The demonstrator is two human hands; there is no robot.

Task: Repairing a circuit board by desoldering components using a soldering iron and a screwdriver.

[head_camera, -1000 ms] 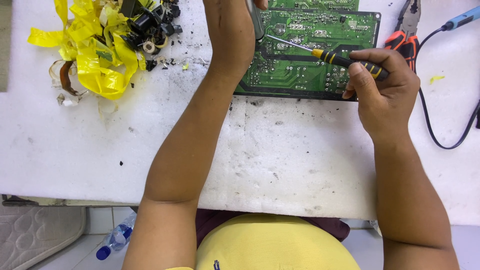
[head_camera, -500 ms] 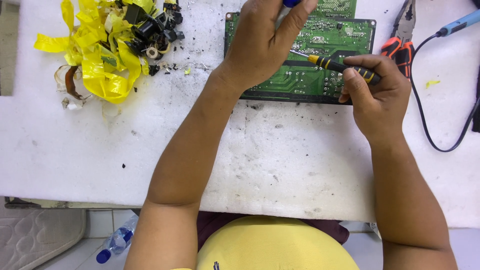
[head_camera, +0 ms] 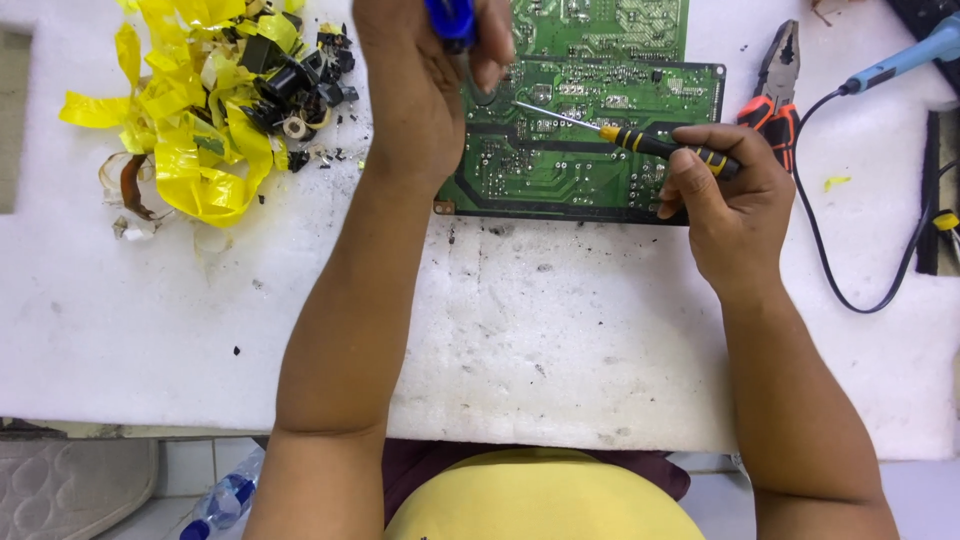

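A green circuit board (head_camera: 580, 165) lies solder side up on the white foam-covered table (head_camera: 520, 330). My right hand (head_camera: 725, 195) grips a screwdriver with a black and yellow handle (head_camera: 660, 147); its metal tip rests on the board near the upper left. My left hand (head_camera: 425, 75) is raised over the board's left edge, closed around a blue object (head_camera: 452, 18) that is mostly hidden by the fingers and the top of the frame.
A heap of yellow tape and black parts (head_camera: 215, 110) lies at the far left. Orange-handled pliers (head_camera: 775, 85) sit right of the board. A blue-handled tool with a black cord (head_camera: 900, 62) lies at the far right. A plastic bottle (head_camera: 225, 500) is on the floor.
My left hand has lifted off the board and moved left, now holding a blue object. The right hand and screwdriver stay about where they were on the board.
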